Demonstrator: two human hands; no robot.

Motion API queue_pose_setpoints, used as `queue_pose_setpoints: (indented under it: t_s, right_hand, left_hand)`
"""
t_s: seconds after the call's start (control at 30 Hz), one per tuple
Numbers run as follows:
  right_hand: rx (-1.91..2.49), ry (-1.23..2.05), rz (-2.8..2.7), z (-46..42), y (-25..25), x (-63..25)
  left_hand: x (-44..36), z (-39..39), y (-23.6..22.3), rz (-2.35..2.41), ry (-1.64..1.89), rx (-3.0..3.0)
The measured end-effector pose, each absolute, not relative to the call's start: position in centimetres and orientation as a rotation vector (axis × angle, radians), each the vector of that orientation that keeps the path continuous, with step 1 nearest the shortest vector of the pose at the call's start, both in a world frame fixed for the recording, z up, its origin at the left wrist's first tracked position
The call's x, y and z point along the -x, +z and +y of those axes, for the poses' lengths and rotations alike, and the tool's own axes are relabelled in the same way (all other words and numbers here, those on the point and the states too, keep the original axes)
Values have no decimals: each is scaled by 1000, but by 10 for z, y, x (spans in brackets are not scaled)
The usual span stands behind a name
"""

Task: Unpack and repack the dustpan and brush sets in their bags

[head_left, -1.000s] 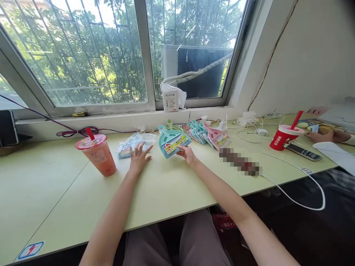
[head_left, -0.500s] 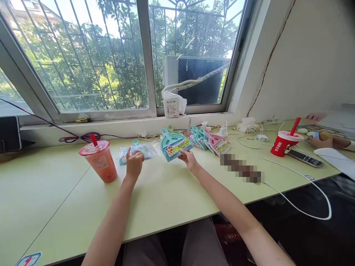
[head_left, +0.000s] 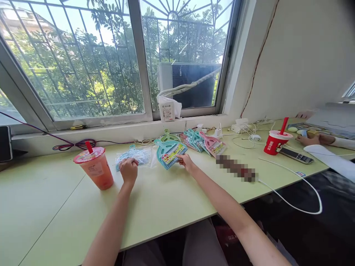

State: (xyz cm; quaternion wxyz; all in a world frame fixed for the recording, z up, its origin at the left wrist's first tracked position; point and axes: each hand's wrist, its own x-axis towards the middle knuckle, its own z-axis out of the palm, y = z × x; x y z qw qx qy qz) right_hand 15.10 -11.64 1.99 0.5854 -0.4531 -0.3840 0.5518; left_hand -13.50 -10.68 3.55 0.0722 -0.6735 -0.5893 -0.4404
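Note:
My right hand [head_left: 186, 163] pinches the lower right edge of a teal mini dustpan and brush set [head_left: 170, 152] with a yellow printed label, tilted just above the table. My left hand [head_left: 129, 170] has curled fingers and is at the front of a light-blue set in a clear plastic bag [head_left: 142, 157]; its fingertips are hidden, so any hold on the bag does not show. Behind the teal set lies a green dustpan [head_left: 169, 136]. More packaged sets lie to the right, including a teal one [head_left: 195, 137] and a pink one [head_left: 212, 143].
A lidded cup of orange-red drink [head_left: 100, 171] stands left of my left hand. Further right are a pixelated object [head_left: 237, 169], a white cable [head_left: 294, 202], a red cup [head_left: 273, 143] and a phone [head_left: 296, 155]. Another person's hands [head_left: 309, 139] work at the far right.
My left hand's raised index finger has folded down, and the hand now sits lower against the bagged set. My right hand keeps its hold on the teal set. The whole view has shifted slightly.

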Motion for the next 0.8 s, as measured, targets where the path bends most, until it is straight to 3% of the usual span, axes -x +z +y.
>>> queue_pose_setpoints:
  t_s: [0.1, 0.33, 0.8]
  right_hand:
    - [1063, 1309, -956, -115, 20, -150]
    - [997, 1328, -1004, -115, 23, -151]
    - [1225, 1481, -1157, -116, 23, -151]
  left_hand:
    - [117, -107, 30, -1666, -1475, 2224]
    - [103, -108, 4, -1517, -887, 2440]
    - [121, -104, 14, -1647, -602, 2248]
